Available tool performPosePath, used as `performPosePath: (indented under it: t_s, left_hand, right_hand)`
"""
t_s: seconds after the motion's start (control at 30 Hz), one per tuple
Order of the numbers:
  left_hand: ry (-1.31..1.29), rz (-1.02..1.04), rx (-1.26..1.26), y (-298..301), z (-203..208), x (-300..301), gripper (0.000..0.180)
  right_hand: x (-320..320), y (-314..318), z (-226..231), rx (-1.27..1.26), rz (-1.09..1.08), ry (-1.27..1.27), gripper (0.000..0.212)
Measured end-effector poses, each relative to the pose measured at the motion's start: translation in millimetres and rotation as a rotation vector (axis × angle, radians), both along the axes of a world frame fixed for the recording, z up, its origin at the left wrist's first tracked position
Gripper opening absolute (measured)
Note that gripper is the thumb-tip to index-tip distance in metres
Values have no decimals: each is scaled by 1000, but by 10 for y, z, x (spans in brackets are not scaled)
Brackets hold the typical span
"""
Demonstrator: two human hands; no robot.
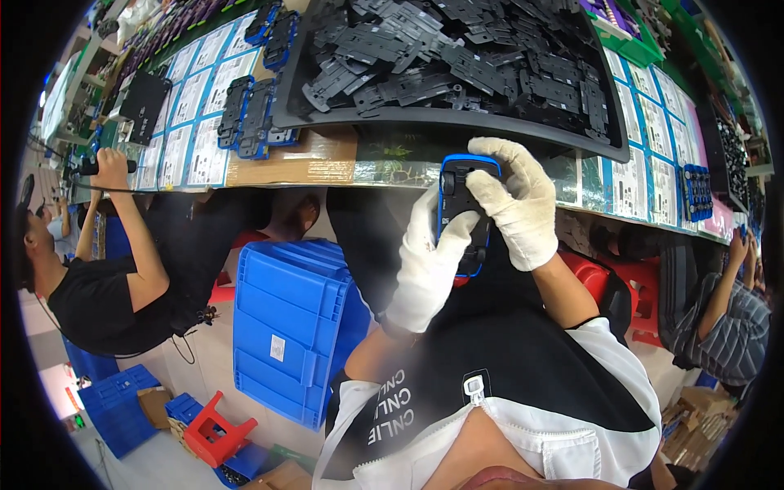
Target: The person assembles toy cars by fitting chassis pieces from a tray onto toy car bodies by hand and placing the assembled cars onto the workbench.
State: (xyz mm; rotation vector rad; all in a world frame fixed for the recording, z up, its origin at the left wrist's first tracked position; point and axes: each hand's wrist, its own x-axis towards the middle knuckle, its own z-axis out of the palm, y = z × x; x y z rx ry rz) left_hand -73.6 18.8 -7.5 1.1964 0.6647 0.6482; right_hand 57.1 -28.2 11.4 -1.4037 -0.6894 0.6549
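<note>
Both of my hands wear white gloves and hold a toy car (456,202) in front of my chest. Its black underside, with wheels showing, faces up, and a blue body edge runs round it. My left hand (431,255) grips the lower left side, thumb across the underside. On the upper right, my right hand (521,202) has its fingers round the edge and its thumb on the black base. Just beyond is a large black tray (457,121), heaped with black plastic chassis plates (474,69).
Blue-and-black toy car bodies (247,118) sit on cardboard at the left; another blue group (697,193) lies at the right. A blue crate (290,327) stands beside my left arm. At the left, a co-worker's hand (112,170) grips a dark tool. A red stool (219,429) is behind.
</note>
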Motion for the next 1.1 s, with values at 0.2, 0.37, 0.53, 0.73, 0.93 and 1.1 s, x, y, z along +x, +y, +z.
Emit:
performPosePath:
  t_s: [0.2,0.37,0.53,0.73,0.93,1.1]
  left_hand:
    - [-22,245,52,539,328,-501,37]
    - [77,767,388,2032,126,-1276,43]
    - [585,667,450,3547,-161,-1464,43]
    - [146,213,35,4080,-458,-1230,50]
    - [734,241,450,3309,-91,126,54]
    - [1250,637,755,4498,-384,-1708,59]
  right_hand:
    - [116,-207,118,259,-49,-125,57]
    - [479,-541,56,166,-249,-255,39]
    - [944,-970,-12,132,-398,-190,30]
    - [1318,-1334,-113,0,-762,-114,21]
    - [2047,-2316,-407,-342,-1203,-905,21]
    - [2727,-3129,-525,-914,-1430,-784,40]
